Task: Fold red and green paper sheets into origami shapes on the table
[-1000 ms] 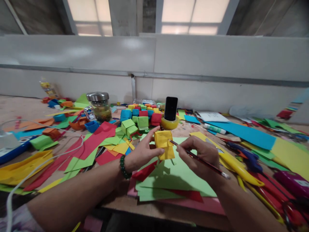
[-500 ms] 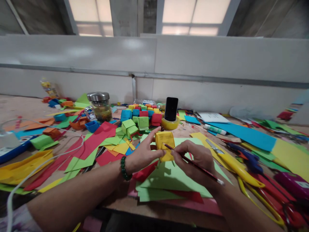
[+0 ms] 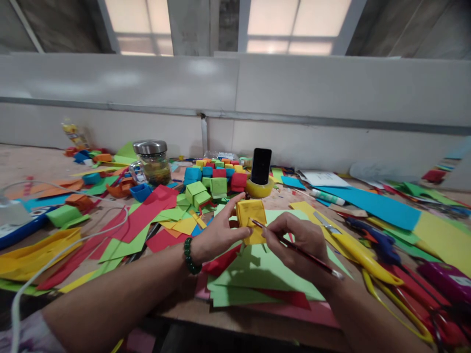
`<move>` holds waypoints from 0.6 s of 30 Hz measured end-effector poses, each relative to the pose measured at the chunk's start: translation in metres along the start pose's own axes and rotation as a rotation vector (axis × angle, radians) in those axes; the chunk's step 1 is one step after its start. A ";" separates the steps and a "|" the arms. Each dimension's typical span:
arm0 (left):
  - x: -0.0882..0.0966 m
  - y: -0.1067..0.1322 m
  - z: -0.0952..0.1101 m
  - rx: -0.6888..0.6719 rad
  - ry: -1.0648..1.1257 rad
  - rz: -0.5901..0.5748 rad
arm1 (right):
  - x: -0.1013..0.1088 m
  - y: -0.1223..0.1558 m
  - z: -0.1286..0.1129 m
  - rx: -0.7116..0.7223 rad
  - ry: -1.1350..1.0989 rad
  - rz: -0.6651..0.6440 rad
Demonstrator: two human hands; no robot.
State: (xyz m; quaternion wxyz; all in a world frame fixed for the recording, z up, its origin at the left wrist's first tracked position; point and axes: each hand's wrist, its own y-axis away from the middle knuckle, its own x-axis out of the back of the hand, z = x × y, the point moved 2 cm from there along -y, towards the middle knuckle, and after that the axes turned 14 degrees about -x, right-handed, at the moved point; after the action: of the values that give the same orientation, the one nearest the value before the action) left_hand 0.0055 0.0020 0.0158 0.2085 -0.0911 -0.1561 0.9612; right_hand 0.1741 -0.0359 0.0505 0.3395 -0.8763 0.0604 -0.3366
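Centre frame, above the desk point(image 3: 239, 321): left hand point(image 3: 217, 235) fingers pinch the paper box point(image 3: 252, 218) by its side. Right hand point(image 3: 300, 240) fingers pinch a pencil point(image 3: 318, 263), tip on the box. Light and crushable, I'd say: grip the folded edges gently.

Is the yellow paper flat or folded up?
Folded: the yellow paper is a creased box shape in the left hand; the right hand holds a pencil.

A pale partition wall point(image 3: 235, 93) stands at the far edge of the wooden surface point(image 3: 33, 164); bright windows point(image 3: 290, 24) glow above.
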 end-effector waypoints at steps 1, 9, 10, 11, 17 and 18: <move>0.000 0.000 0.000 0.001 0.016 -0.001 | 0.001 0.000 0.000 -0.001 -0.002 0.004; 0.000 0.000 0.000 -0.020 0.047 -0.014 | 0.006 -0.002 0.002 -0.036 -0.003 0.045; 0.000 0.000 0.000 -0.025 0.056 -0.015 | 0.007 -0.002 0.003 -0.041 -0.004 0.053; 0.000 0.000 0.000 -0.028 0.062 -0.016 | 0.007 -0.002 0.003 -0.045 -0.006 0.058; 0.001 0.000 -0.001 -0.031 0.063 -0.018 | 0.008 -0.003 0.005 -0.096 -0.016 0.065; 0.001 0.000 -0.001 -0.032 0.062 -0.019 | 0.008 -0.003 0.005 -0.096 -0.016 0.065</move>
State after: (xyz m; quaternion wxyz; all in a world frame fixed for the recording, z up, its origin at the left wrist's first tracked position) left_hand 0.0048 0.0030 0.0146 0.2210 -0.1227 -0.1659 0.9532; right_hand 0.1831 -0.0337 0.0536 0.3082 -0.8917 0.1021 -0.3153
